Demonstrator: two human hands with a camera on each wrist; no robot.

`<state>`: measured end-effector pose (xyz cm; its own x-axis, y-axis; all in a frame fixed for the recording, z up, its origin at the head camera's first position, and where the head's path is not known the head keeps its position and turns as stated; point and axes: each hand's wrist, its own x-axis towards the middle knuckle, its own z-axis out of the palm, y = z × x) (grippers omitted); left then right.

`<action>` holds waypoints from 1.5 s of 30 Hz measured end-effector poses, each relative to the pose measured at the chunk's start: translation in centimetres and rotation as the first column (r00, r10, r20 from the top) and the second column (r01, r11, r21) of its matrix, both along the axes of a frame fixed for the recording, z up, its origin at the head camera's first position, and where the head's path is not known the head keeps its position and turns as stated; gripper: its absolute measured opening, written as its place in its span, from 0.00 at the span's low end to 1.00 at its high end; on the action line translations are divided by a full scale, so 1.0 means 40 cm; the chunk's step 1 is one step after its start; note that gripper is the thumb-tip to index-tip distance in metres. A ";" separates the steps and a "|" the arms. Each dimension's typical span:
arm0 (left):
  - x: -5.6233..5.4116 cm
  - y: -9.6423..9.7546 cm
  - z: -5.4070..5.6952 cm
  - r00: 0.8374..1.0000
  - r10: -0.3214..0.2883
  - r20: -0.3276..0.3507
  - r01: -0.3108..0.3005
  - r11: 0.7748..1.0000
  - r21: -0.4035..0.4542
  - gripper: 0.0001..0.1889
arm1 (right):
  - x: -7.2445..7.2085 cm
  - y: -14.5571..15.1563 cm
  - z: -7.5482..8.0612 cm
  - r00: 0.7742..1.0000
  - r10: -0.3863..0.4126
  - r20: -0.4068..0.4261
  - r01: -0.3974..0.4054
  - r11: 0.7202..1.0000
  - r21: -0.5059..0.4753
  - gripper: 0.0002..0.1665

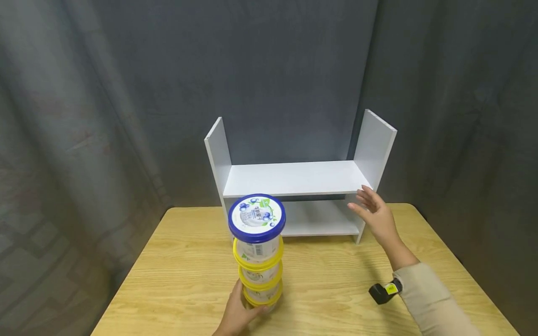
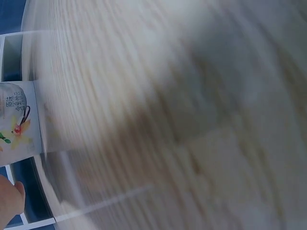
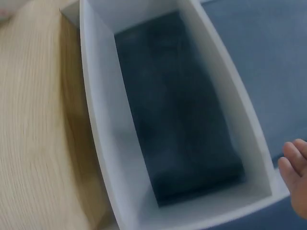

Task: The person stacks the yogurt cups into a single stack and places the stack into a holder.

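Note:
A stack of several round plastic tubs stands upright in the head view, topped by a blue-lidded tub (image 1: 257,218) with blueberries printed on its lid. Yellow-lidded tubs (image 1: 259,275) make up the lower part. My left hand (image 1: 237,305) grips the stack near its bottom, thumb in front and fingers at the side. In the left wrist view, a printed tub side (image 2: 19,127) with a flower shows at the left edge, near a bit of my hand (image 2: 8,203). My right hand (image 1: 376,217) holds nothing, its fingers fairly straight, in front of the shelf's right side.
A white two-tier shelf (image 1: 294,178) with tall side panels stands at the back of the wooden table (image 1: 176,270). In the right wrist view, its lower board (image 3: 122,124) and upper board (image 3: 225,72) appear at a slant. Grey curtains (image 1: 290,84) surround the table.

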<state>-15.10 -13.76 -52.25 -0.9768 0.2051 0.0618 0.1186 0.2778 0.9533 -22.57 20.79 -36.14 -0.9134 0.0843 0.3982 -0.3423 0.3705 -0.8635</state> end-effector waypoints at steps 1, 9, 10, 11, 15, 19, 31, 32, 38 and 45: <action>0.001 0.002 0.000 1.000 0.006 0.001 -0.006 1.000 0.003 0.40 | -0.007 0.009 -0.004 1.000 -0.025 -0.017 0.025 1.000 0.004 0.38; 0.008 0.021 0.005 0.995 0.068 0.067 -0.072 0.996 0.057 0.46 | -0.192 0.189 -0.171 0.989 -0.078 -0.127 0.037 0.953 -0.300 0.38; 0.008 0.023 0.007 0.994 0.073 0.078 -0.078 0.995 0.063 0.47 | -0.225 0.220 -0.203 0.984 -0.061 -0.167 -0.002 0.936 -0.352 0.40; 0.009 0.026 0.008 0.993 0.078 0.087 -0.084 0.994 0.067 0.48 | -0.247 0.240 -0.225 0.979 -0.071 -0.193 -0.008 0.924 -0.381 0.39; 0.011 0.032 0.012 0.992 0.085 0.091 -0.093 0.992 0.088 0.48 | -0.203 0.201 -0.148 0.974 -0.192 -0.124 0.150 0.947 -0.285 0.38; 0.013 0.032 0.008 0.993 0.092 0.069 -0.098 0.991 0.091 0.48 | -0.122 0.117 -0.024 0.953 -0.301 -0.037 0.291 0.942 -0.165 0.35; 0.011 0.023 0.002 0.987 0.125 0.100 -0.134 0.987 0.086 0.46 | -0.128 0.080 0.045 0.900 -0.426 0.093 0.433 0.897 -0.084 0.30; 0.012 0.022 0.001 0.987 0.123 0.103 -0.132 0.987 0.088 0.45 | -0.129 0.079 0.046 0.897 -0.432 0.092 0.440 0.894 -0.087 0.29; 0.011 0.016 -0.005 0.988 0.118 0.102 -0.127 0.988 0.088 0.44 | -0.148 0.081 0.037 0.871 -0.489 0.037 0.490 0.865 -0.111 0.23; 0.009 0.017 -0.008 0.991 0.113 0.078 -0.119 0.990 0.080 0.45 | -0.147 0.083 0.038 0.854 -0.519 0.027 0.518 0.848 -0.114 0.22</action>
<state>-14.72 -13.08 -52.57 -0.9962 0.0872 0.0013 0.0191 0.2034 0.9789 -28.45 24.12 -34.61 -0.7222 0.5898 0.3614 -0.1315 0.3958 -0.9089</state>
